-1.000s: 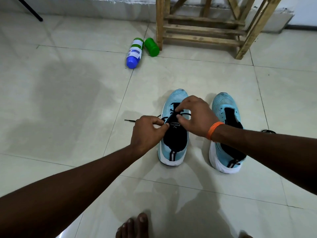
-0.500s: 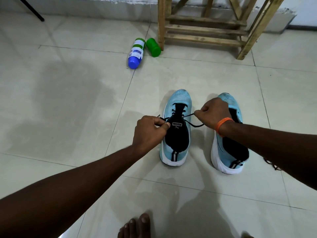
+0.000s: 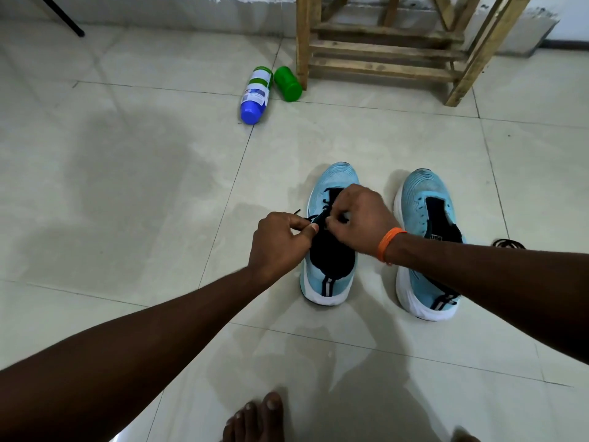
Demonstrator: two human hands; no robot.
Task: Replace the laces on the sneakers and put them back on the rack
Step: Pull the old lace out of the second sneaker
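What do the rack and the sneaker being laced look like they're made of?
The rack looks like bare, unfinished wood: pale rough slats with visible grain. The left sneaker appears to have a light blue knit or mesh upper with a fine ribbed texture at the toe, a black fabric tongue and collar, and a matte white sole, likely foam, though that's a guess.

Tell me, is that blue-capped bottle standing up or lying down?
Lying down. The bottle rests on its side on the floor tiles, blue cap toward the camera, beside a green container.

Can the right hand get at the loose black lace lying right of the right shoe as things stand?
Probably not yet: the right hand is pinching the lace on the left shoe. The loose lace lies in the open beyond the right shoe.
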